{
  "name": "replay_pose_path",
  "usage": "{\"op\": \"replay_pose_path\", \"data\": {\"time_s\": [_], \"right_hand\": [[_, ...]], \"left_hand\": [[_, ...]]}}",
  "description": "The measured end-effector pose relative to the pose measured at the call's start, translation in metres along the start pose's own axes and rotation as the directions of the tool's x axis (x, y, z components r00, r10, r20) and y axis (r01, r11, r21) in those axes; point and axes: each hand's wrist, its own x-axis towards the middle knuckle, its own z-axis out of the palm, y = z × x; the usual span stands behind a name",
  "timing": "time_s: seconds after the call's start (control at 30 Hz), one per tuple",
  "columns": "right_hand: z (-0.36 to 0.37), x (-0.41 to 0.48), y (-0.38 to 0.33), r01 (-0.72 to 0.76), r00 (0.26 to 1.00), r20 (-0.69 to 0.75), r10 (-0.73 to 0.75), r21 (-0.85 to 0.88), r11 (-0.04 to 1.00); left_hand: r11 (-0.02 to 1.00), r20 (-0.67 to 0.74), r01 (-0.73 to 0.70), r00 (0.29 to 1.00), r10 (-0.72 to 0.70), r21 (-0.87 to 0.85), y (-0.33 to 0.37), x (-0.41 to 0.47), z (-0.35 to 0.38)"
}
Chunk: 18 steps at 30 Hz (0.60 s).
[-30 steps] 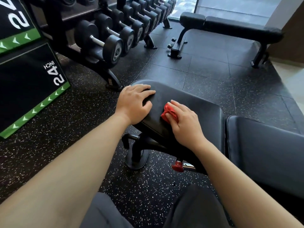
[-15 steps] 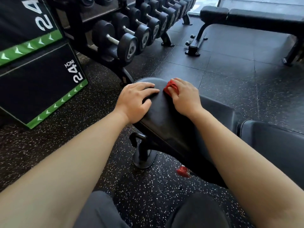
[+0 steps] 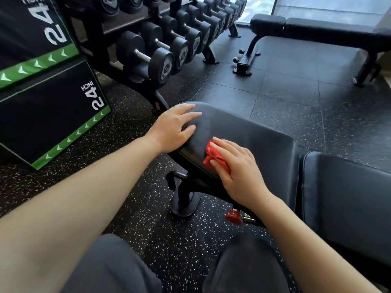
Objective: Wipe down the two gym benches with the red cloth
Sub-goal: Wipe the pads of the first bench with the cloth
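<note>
Our right hand (image 3: 237, 168) presses the red cloth (image 3: 212, 155) onto the bench seat pad (image 3: 258, 132) (fingers seemingly straight), while our left hand (image 3: 172, 131) rests flat beside it.

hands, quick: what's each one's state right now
Left hand: open, fingers flat on the near bench seat.
Right hand: open, straight fingers pressing the red cloth onto that seat.
</note>
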Motion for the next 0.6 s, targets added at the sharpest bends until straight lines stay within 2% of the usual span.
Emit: {"op": "replay_pose_path", "data": {"time_s": [0.13, 0.2, 0.37, 0.5, 0.6], "right_hand": [[0.002, 0.007, -0.006, -0.005, 1.000, 0.003, 0.005, -0.042, 0.999], [0.008, 0.021, -0.008, -0.020, 1.000, 0.020, 0.021, -0.061, 0.998], [0.027, 0.083, 0.000, -0.082, 0.996, 0.017, 0.083, -0.056, 0.995], [0.032, 0.131, 0.012, -0.131, 0.989, 0.053, 0.137, -0.094, 0.987], [0.033, 0.135, 0.013, -0.151, 0.985, 0.072, 0.158, -0.096, 0.984]], "left_hand": [[0.988, 0.026, 0.156, 0.987, -0.156, -0.007, -0.034, -0.002, -0.012], [0.976, 0.063, 0.204, 0.978, -0.200, -0.070, -0.041, 0.000, -0.011], [0.937, 0.070, 0.183, 0.983, -0.170, -0.298, -0.031, 0.012, 0.002], [0.932, 0.081, 0.154, 0.988, -0.135, -0.329, -0.037, 0.012, 0.003], [0.927, 0.064, 0.155, 0.988, -0.141, -0.343, -0.038, 0.011, 0.005]]}}
